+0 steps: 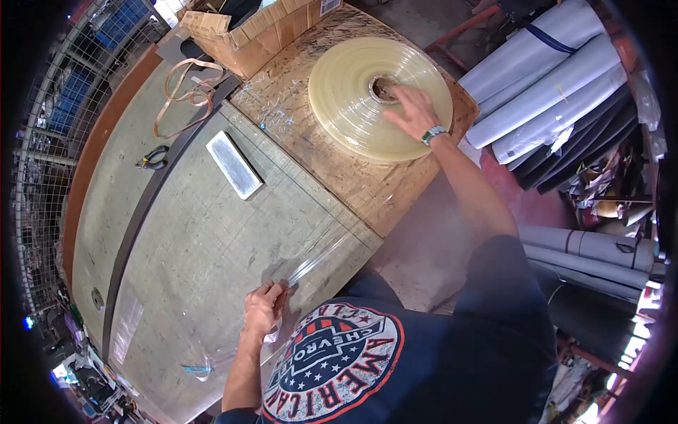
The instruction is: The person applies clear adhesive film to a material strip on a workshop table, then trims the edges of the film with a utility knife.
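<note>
A large flat roll of clear plastic film (346,92) lies on its side on the wooden board, a round hole at its centre. My right hand (413,113) rests on top of it with fingers stretched out, the fingertips at the edge of the hole. A strip of clear plastic (318,263) reaches over the table edge towards my left hand (265,305). That hand is closed, its fingers pinched on the end of the strip low on the grey-green table. More clear plastic shows below the hand, partly hidden by it.
On the grey-green table (205,261) lie a whitish rectangular block (234,166), pliers (153,159), a looped tan strap (168,106) and a long dark bar (138,219). A cardboard box (254,46) stands at the back. Wrapped rolls (544,85) are stacked at right.
</note>
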Demonstrator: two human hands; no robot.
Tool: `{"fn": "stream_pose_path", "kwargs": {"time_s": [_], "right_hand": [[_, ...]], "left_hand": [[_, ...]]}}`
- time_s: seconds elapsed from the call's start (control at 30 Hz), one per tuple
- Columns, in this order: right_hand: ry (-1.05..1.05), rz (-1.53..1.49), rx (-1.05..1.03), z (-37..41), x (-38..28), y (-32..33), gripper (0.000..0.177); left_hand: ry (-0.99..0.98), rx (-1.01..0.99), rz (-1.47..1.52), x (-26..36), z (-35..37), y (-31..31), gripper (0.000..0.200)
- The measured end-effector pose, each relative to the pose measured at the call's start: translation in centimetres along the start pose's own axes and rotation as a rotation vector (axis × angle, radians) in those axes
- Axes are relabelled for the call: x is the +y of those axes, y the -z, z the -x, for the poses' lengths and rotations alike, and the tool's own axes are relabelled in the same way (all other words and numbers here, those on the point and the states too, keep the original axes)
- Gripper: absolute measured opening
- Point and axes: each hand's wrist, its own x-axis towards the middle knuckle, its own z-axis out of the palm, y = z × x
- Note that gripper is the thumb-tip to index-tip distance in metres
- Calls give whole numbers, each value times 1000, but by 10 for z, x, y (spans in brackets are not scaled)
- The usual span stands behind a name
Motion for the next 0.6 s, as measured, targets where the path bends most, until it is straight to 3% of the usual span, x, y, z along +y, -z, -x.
{"fn": "stream_pose_path", "kwargs": {"time_s": [0.2, 0.3, 0.4, 0.5, 0.6], "right_hand": [[-177, 87, 46, -11, 76, -1, 70], [-270, 196, 58, -39, 96, -6, 72], [-317, 106, -51, -82, 113, -10, 82], [-281, 37, -133, -131, 121, -15, 92], [-106, 16, -302, -178, 106, -19, 100]], "left_hand": [[-1, 42, -69, -4, -1, -13, 11], [12, 89, -167, -4, -3, -22, 12], [95, 76, -256, -1, -7, -26, 13], [147, 105, -293, 4, -13, -23, 12], [203, 96, -267, 8, -20, -17, 12]]}}
